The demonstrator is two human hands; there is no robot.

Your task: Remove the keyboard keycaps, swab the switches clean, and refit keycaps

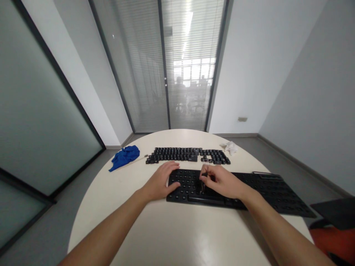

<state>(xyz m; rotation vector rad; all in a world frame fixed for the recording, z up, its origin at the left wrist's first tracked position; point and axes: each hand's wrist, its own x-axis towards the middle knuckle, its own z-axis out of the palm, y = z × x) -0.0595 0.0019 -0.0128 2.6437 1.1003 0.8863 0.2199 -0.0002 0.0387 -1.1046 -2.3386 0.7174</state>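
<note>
The pale table (166, 229) runs out of the picture at the bottom, so its near edge is cut off; its surface shows between the forearms and, as a wide strip, beyond the keys. A chair (332, 242) at right is mostly out of view. The keyboard (219, 201) lies across the table, its right end seeming to jut past the edge; the right hand and forearm hide part of its middle. Black keys (174, 154) stand in rows just behind it, their lettering too small to read. The left hand (162, 181), fingers spread, rests at the keyboard's left end. The right hand (220, 181) is closed in a pinch on a tool, fingers covering its upper part. A blue cloth (126, 157) lies near the left edge, with a stick (133, 162) beside it. A tissue (230, 147) lies near the right edge. The thin tool (202, 190) reaches down to the keyboard; its tip is hard to make out.
</note>
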